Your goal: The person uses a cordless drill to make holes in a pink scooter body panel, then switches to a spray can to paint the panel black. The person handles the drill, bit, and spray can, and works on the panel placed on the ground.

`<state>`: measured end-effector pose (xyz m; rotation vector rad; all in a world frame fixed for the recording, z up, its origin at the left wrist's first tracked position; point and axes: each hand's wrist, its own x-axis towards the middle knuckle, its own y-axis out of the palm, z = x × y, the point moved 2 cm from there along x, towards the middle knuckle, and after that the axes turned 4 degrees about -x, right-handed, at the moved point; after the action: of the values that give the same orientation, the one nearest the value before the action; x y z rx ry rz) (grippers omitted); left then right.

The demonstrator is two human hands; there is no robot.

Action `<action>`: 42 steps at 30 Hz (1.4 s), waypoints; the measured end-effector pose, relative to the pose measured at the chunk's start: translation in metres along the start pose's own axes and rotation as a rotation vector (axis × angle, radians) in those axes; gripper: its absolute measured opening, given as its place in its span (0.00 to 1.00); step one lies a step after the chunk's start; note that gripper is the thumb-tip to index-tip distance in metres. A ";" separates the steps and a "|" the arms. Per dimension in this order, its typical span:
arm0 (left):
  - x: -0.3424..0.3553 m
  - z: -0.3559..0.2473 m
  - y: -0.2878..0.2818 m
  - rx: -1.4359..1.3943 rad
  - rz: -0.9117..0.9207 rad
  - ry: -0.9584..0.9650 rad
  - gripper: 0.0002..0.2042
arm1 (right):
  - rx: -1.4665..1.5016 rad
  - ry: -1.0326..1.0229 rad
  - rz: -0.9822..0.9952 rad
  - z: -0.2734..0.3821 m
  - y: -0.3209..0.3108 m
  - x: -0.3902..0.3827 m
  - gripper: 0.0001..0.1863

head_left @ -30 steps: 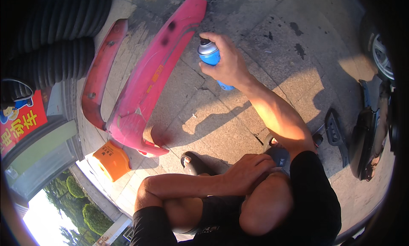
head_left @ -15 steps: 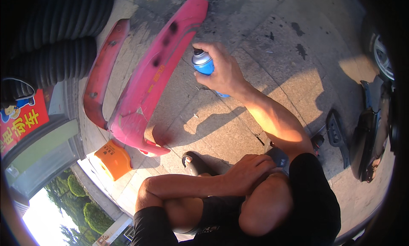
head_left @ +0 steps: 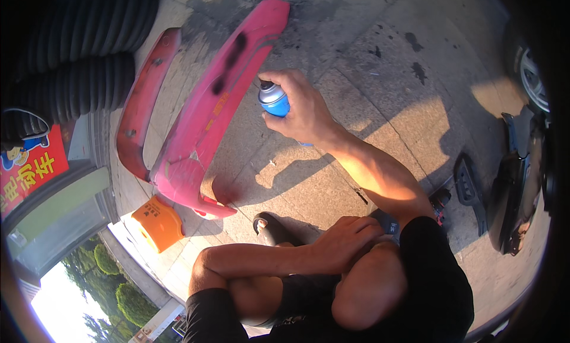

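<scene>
My right hand is wrapped round a blue spray can with a silver top, its index finger on the dark nozzle. The can points at a long pink car bumper standing just left of it, a gap between them. A dark sprayed streak runs along the bumper's upper part. My left hand rests over my bent knee, fingers draped and holding nothing.
A second red curved panel stands left of the bumper, and an orange plastic stool near its lower end. Black corrugated hose lies far left. Dark car parts and a wheel are at the right.
My right hand and the can have moved slightly left and down, closer to the bumper. The separate dark spots have joined into one streak. My left hand stays on the knee.
</scene>
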<state>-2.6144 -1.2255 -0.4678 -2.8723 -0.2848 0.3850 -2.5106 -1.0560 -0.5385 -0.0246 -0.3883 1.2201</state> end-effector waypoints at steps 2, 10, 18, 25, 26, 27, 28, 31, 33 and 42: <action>-0.001 -0.001 0.000 -0.006 -0.007 0.002 0.31 | -0.028 0.044 -0.056 -0.010 -0.008 0.010 0.35; -0.004 -0.020 -0.027 0.096 0.155 -0.043 0.24 | -0.048 -0.022 -0.025 0.004 0.001 0.007 0.35; -0.013 -0.055 -0.036 0.081 -0.265 0.353 0.26 | -0.128 0.135 -0.081 -0.031 -0.030 0.022 0.35; -0.006 -0.048 -0.029 -0.017 -0.233 0.357 0.26 | -0.047 0.072 0.027 -0.026 -0.020 0.002 0.34; -0.005 -0.048 -0.029 -0.031 -0.221 0.362 0.26 | -0.053 0.119 0.045 -0.027 -0.017 0.001 0.34; -0.005 -0.048 -0.028 -0.045 -0.206 0.361 0.26 | -0.048 0.106 0.042 -0.027 -0.015 0.000 0.34; -0.004 -0.047 -0.028 -0.050 -0.214 0.364 0.26 | -0.036 0.043 0.008 -0.029 -0.015 0.002 0.35; -0.004 -0.048 -0.026 -0.059 -0.242 0.353 0.26 | -0.125 0.150 -0.064 -0.050 -0.032 0.025 0.36; -0.004 -0.048 -0.026 -0.059 -0.271 0.333 0.26 | -0.176 0.204 -0.144 -0.065 -0.047 0.044 0.36; 0.005 -0.048 -0.028 -0.137 -0.238 0.298 0.24 | -0.140 0.143 0.010 -0.062 -0.040 0.048 0.37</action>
<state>-2.6004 -1.2074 -0.4168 -2.9260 -0.6096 -0.1090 -2.4414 -1.0146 -0.5743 -0.2336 -0.3483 1.1910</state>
